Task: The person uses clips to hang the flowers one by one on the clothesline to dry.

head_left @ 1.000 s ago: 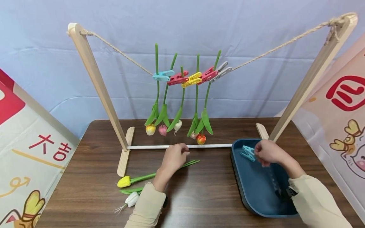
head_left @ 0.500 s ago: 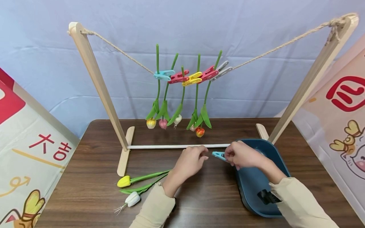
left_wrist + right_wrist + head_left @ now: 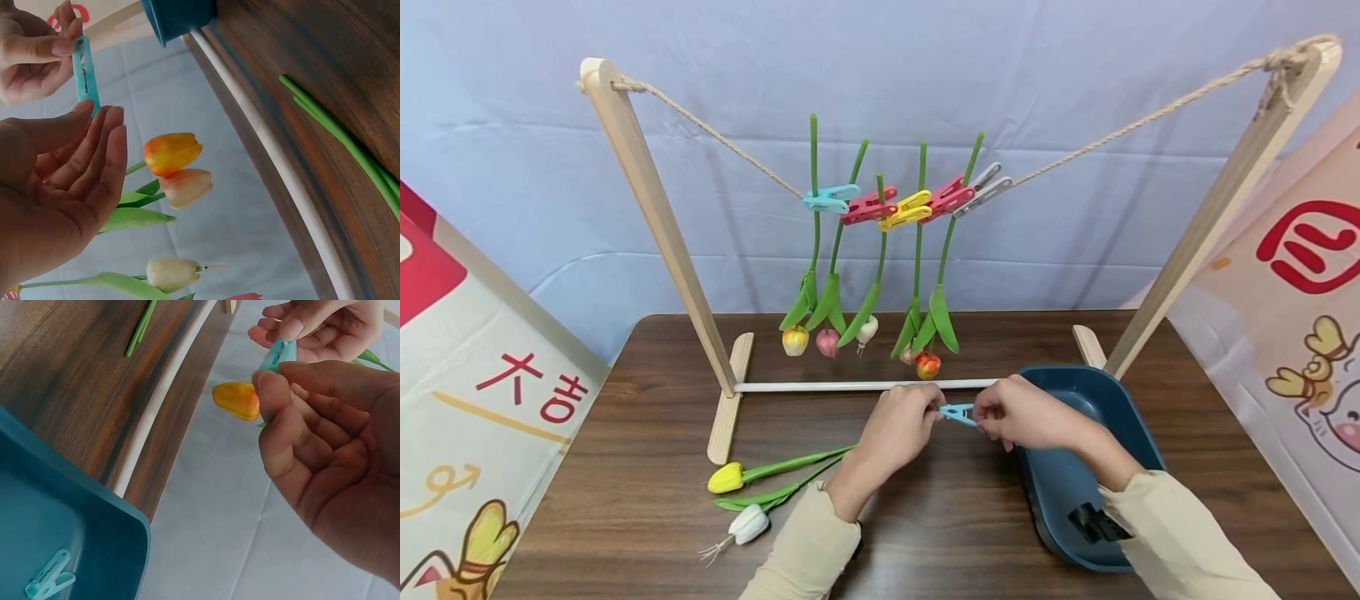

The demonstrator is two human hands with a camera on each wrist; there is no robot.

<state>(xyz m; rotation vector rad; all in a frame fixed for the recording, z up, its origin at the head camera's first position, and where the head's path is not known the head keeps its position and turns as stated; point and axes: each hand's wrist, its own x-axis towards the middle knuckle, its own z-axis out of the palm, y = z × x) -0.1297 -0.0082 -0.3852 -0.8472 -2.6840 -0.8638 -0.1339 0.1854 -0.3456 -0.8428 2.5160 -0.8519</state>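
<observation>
Above the table, a light blue clothespin (image 3: 958, 413) is pinched at both ends. My left hand (image 3: 898, 423) holds its left end between thumb and fingertips, and my right hand (image 3: 1030, 412) grips the other end. In the left wrist view the clothespin (image 3: 87, 78) spans the two hands. A second light blue clothespin (image 3: 50, 578) lies in the dark blue tray (image 3: 1138, 433), seen in the right wrist view. Near my left forearm, a yellow tulip (image 3: 727, 477) and a white tulip (image 3: 748, 524) lie on the table, their stem ends pointing right.
Several tulips hang heads down from a rope (image 3: 715, 137), held by blue, red, yellow (image 3: 906, 210) and grey clothespins. Wooden posts (image 3: 658, 225) stand at either side, joined low down by a white rod (image 3: 820, 387). The tray stands by the right post.
My right hand has brought the blue clothespin leftward out of the tray. My left hand has moved right from above the tulip stems and taken its other end.
</observation>
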